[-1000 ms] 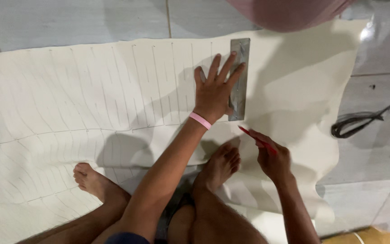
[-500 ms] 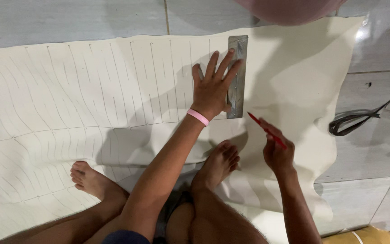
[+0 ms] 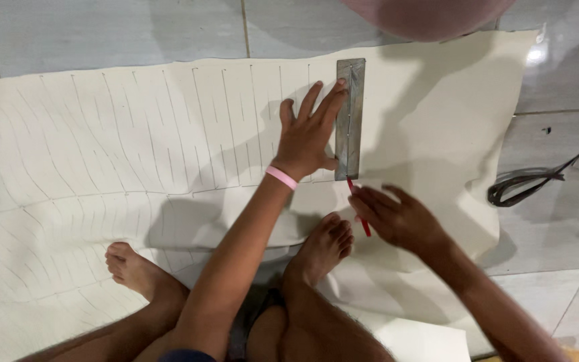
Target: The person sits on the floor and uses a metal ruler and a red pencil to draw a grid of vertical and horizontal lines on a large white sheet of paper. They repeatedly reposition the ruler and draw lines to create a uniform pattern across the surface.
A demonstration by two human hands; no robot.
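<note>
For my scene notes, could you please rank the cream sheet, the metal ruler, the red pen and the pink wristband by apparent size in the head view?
1. cream sheet
2. metal ruler
3. red pen, partly hidden by the hand, and pink wristband: too close to rank.

Right of grey metal ruler [image 3: 350,119] cream marked sheet [image 3: 430,121] lies bare, open for passing. Left hand [image 3: 308,137], bare foot [image 3: 322,247] block near side.
</note>
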